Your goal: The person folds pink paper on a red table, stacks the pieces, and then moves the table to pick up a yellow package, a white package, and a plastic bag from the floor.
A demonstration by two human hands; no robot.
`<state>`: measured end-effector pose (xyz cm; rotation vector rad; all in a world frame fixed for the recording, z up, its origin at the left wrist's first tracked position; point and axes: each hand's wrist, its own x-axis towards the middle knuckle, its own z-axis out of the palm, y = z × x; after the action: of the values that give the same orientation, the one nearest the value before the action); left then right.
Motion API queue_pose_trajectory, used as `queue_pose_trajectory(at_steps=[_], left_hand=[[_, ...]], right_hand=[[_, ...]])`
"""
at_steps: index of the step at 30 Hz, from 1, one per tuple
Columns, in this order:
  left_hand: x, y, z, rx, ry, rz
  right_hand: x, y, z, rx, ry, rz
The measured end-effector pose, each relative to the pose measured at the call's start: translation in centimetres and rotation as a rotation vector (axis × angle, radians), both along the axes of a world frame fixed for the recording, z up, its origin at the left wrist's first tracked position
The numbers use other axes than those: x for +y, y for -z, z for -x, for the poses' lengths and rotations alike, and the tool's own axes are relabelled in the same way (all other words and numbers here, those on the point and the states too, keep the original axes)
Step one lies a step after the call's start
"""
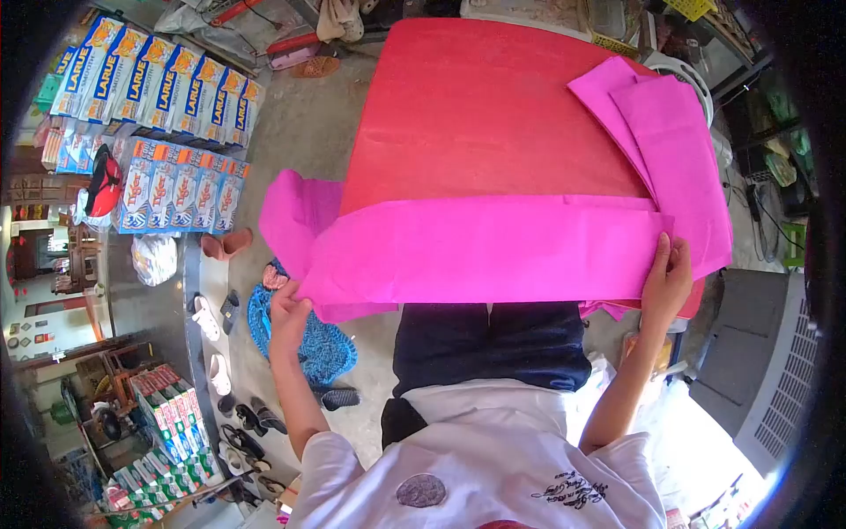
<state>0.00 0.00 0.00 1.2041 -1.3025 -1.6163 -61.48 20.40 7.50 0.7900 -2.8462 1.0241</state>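
The pink cloth (pixel 485 251) lies between the two sets of fingers, a broad band drawn along the near side of the red table (pixel 467 106). The left hand (pixel 287 310) pinches its lower left edge, thumb and fingers closed on the fabric; the right hand (pixel 667 275) has thumb and fingertips together at the band's right end, gripping the edge there, as far as the overlapping layers let me tell. The step in hand looks like straightening and tensioning this length: the stretch between the fingers is fairly flat, with slight rumpling toward the left. Past the left fingers, a loose part bulges beyond the table's side; above and beside the right fingers, more cloth lies folded over itself on the tabletop. The next move seems to call for an even pull from both hands, edges kept lined up, and care that the loose left part does not drag or twist the band. Below the left fingers a blue mat (pixel 322 353) lies on the floor; farther out, up and left of them, stand the Larue cartons (pixel 167 84) and the Tiger cartons (pixel 181 185).
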Motion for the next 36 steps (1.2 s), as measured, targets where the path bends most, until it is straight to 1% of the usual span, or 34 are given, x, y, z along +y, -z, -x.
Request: queue_pose_trajectory(at_steps=[2,5,8,11,14,15,17,18,21,23,25,27,29,31,32,34,36], left_hand=[[0.4,-1.7,3.0,0.144,-0.067,0.026],[0.1,-3.8,4.7,0.212,-0.169,0.041],[-0.5,-1.7,2.4,0.2,-0.157,0.029],[-0.3,-2.4,3.1,0.124,-0.166,0.036],[-0.5,-1.7,2.2,-0.075,-0.145,0.053],[-0.5,-2.3,3.0,-0.18,-0.212,0.139],[-0.9,-5.4,6.5,-0.381,-0.338,0.309],[-1.1,-7.2,8.1,-0.57,-0.334,0.479],[-2.3,-12.1,15.6,-0.644,-0.191,0.851],[-2.6,-14.1,21.8,-0.513,0.066,0.831],[-1.7,-16.1,28.7,-0.516,0.347,0.809],[-1.1,-15.1,35.0,-0.471,0.573,0.855],[-0.7,-12.6,41.0,-0.41,0.714,0.875],[-0.1,-9.8,46.1,-0.359,0.764,0.923],[0.2,-9.2,48.1,-0.372,0.761,0.899],[0.5,-9.2,51.1,-0.401,0.756,0.857],[0.9,-9.3,52.4,-0.483,0.762,0.827]], right_hand=[[-0.2,0.0,0.3,0.038,-0.017,0.052],[-0.1,0.9,-0.1,0.101,-0.061,0.118],[0.2,1.1,0.2,0.112,-0.084,0.086],[-0.3,-0.2,-0.7,0.033,-0.021,0.049],[-0.2,-0.2,-0.5,0.044,-0.041,0.033],[-0.2,-0.2,-0.6,0.078,-0.053,0.054],[-0.4,-0.3,-1.0,0.152,-0.068,0.094],[-0.4,-0.4,-0.9,0.12,-0.07,0.084],[-0.2,-0.5,-0.9,0.039,-0.029,0.021],[-0.1,-0.1,-0.8,0.072,-0.04,0.04],[-0.1,-0.3,-1.0,0.104,-0.046,0.041],[-0.3,-0.6,-1.2,0.138,-0.041,0.022],[-0.2,-0.7,-1.2,0.132,-0.04,0.035],[-0.1,-0.9,-1.2,0.126,-0.041,0.028],[-0.1,-0.7,-1.1,0.14,-0.037,0.034],[-0.2,-1.1,-1.4,0.089,-0.035,0.057],[-0.1,-1.2,-1.5,0.059,-0.041,0.073]])
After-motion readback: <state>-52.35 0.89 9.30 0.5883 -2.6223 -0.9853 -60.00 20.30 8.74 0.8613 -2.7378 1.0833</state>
